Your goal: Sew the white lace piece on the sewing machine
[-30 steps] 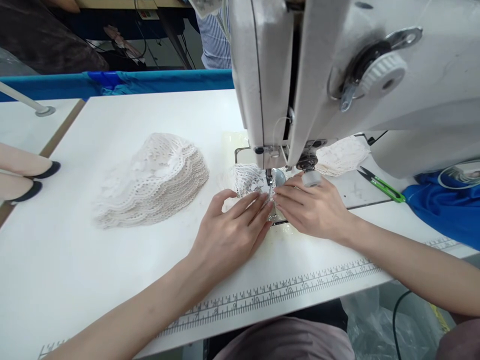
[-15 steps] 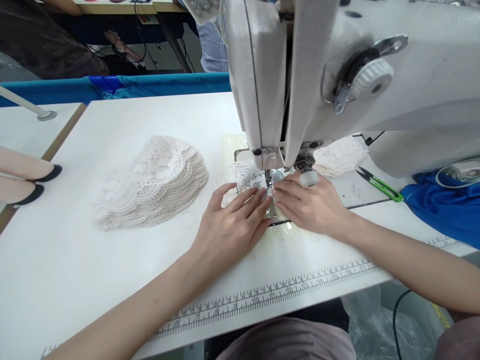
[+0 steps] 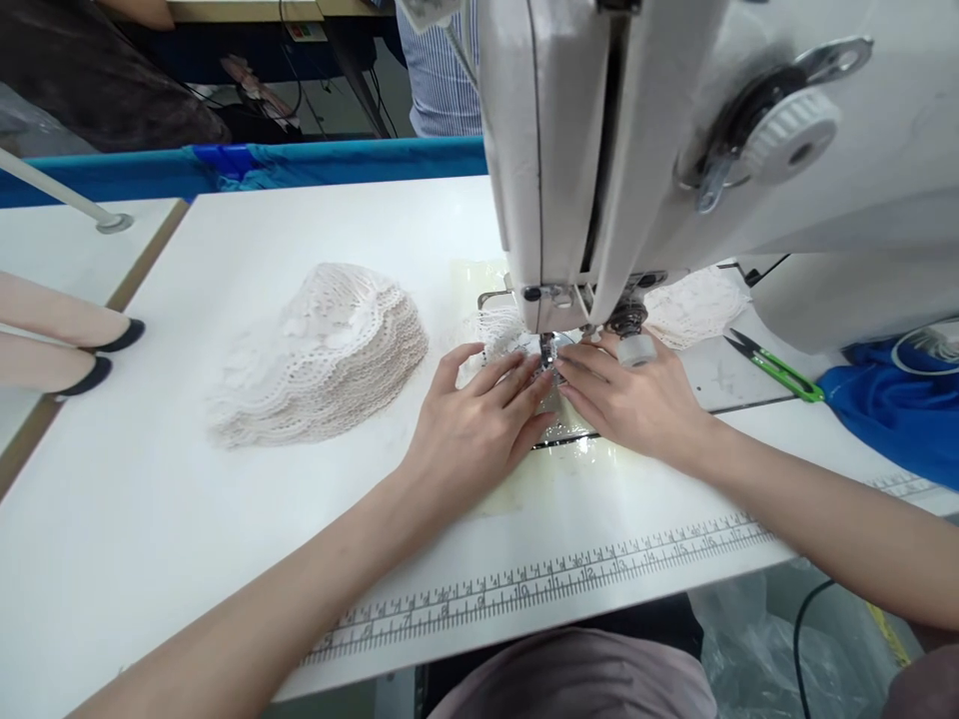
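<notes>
A piece of white lace (image 3: pixel 500 325) lies under the presser foot (image 3: pixel 546 348) of a sewing machine (image 3: pixel 584 150). My left hand (image 3: pixel 479 414) rests palm down left of the foot, its fingers spread and the tips on or beside the lace. From the right, my right hand (image 3: pixel 636 394) lies with outstretched fingers close to the foot; the machine's white knob covers part of it. The fingertips of both hands nearly meet in front of the needle. How much lace lies beneath them is hidden.
A stack of scalloped lace pieces (image 3: pixel 330 355) sits on the left of the white table (image 3: pixel 300 559). More lace (image 3: pixel 696 305) lies behind my right hand. Green thread snips (image 3: pixel 775 367) and blue cloth (image 3: pixel 891 409) are at the right. Two black-tipped, beige leg-like forms (image 3: pixel 67 335) jut in from the left.
The whole view has shifted, so table and machine sit slightly further right. Both hands stay beside the presser foot in nearly the same pose. Less lace shows between the fingertips.
</notes>
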The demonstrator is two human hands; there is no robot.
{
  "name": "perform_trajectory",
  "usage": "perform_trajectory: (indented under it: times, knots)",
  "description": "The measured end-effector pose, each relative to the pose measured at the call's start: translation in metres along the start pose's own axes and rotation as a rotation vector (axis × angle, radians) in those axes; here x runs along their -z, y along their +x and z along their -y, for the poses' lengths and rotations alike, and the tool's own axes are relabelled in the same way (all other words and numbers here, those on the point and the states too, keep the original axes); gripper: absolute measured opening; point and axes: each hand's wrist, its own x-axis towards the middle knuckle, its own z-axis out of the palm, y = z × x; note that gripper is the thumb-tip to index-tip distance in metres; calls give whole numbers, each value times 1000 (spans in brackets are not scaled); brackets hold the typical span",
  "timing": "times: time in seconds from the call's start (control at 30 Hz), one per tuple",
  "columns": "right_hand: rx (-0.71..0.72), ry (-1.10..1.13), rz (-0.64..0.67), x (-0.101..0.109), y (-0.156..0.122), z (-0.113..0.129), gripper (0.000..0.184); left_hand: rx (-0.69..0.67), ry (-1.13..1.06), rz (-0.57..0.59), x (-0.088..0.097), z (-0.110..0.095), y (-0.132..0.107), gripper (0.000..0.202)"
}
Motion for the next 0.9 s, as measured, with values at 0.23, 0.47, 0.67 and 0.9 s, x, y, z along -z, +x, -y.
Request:
perform_trajectory:
  times: [0.23,0.47,0.67,0.9]
  knots:
    - [-10,-57,-4,0,1,1,24,33,-21,11,-2,2,0,29]
    - [-15,-66,-4,-1,0,-1,24,35,-28,17,-3,2,-1,30]
    - [18,-43,-28,0,0,-3,23,47,-41,-55,9,8,0,24]
    - [103,217,-9,2,-2,13,31,17,-23,17,13,27,-1,23]
